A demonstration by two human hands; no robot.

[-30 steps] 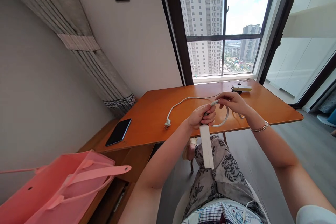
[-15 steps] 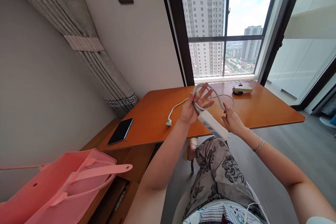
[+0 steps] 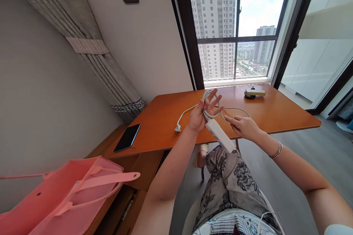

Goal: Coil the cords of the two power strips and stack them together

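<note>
A white power strip (image 3: pixel 220 136) hangs tilted below my left hand (image 3: pixel 205 114), its lower end over my knee. Its pale cord (image 3: pixel 204 97) is looped in a coil around that hand, pinned near the thumb, while the other fingers spread through the loop. To the right, my right hand (image 3: pixel 244 126) has its fingertips closed on the cord where it leaves the coil. More cord trails behind over the table. The white plug (image 3: pixel 177 129) lies on the tabletop left of my left hand.
The orange-brown wooden table (image 3: pixel 162 117) stands before a window. A dark-screened phone (image 3: pixel 127 138) lies at its left end. Another power strip (image 3: pixel 255 92) with a black cord sits at the far right. A pink bag (image 3: pixel 79 194) is at the lower left.
My right hand has moved down and left, drawing the cord closer around the left hand. The power strip has turned, so its sockets show less. The left hand has barely moved.
</note>
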